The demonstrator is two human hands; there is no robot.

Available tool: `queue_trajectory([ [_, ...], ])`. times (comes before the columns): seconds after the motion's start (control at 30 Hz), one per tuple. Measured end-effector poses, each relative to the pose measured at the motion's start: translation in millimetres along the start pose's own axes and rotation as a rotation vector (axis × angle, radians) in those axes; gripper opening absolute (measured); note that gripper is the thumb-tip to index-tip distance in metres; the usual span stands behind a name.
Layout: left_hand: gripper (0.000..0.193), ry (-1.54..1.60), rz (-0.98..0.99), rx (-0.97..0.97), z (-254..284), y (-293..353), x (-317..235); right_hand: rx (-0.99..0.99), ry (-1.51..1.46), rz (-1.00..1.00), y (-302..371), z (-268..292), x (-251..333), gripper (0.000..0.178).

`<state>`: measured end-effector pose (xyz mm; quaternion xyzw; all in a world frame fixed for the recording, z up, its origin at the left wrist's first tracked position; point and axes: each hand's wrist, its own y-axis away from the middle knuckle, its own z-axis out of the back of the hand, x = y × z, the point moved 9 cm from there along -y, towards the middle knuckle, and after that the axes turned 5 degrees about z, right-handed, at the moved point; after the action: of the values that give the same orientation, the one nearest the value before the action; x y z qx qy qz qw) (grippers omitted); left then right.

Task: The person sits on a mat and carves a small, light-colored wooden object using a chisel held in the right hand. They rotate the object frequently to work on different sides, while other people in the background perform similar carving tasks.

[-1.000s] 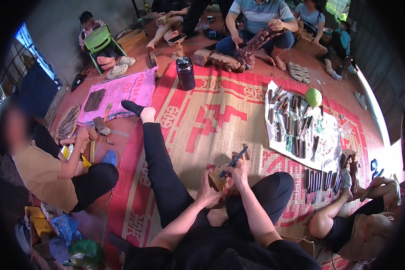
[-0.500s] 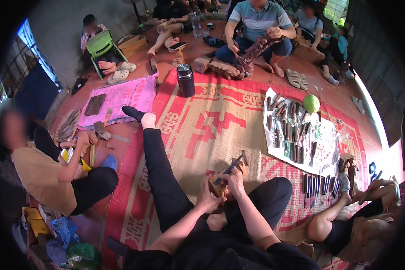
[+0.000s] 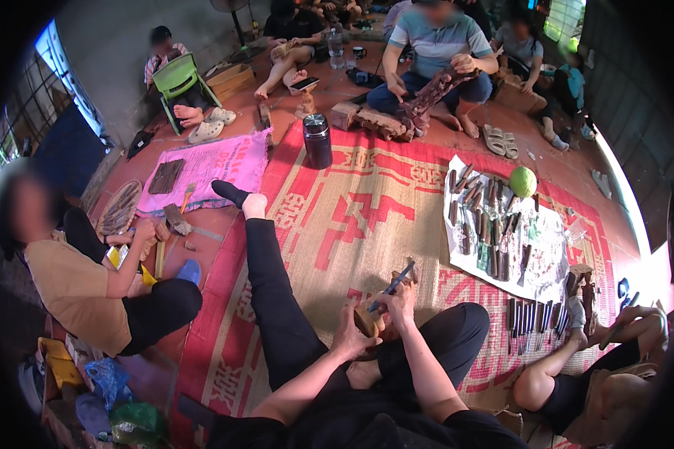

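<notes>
1. Head view: left hand (image 3: 350, 334) wrapped shut around a small wood block (image 3: 367, 320), held above the person's lap, over the red woven mat (image 3: 337, 217).
2. Right hand (image 3: 401, 299) closed on a blue-handled chisel (image 3: 392, 285), its lower end resting against the block.
3. White cloth (image 3: 547, 232) to the right carries rows of carving tools (image 3: 487, 224) and a green round fruit (image 3: 523, 181).
4. Dark metal flask (image 3: 317, 141) stands upright at the mat's far edge.
</notes>
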<state>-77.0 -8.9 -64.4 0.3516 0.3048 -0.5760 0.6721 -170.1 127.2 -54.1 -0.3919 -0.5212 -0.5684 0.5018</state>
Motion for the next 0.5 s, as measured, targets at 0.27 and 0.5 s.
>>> queue_trajectory([
  [0.27, 0.114, 0.010, -0.013, -0.023, -2, 1, 6, 0.034, 0.013, -0.011, -4, -1, -8, 0.018],
  [0.5, 0.111, 0.066, 0.005, -0.014, 2, 1, 0, 0.013, -0.163, -0.058, -2, -11, -16, 0.021],
])
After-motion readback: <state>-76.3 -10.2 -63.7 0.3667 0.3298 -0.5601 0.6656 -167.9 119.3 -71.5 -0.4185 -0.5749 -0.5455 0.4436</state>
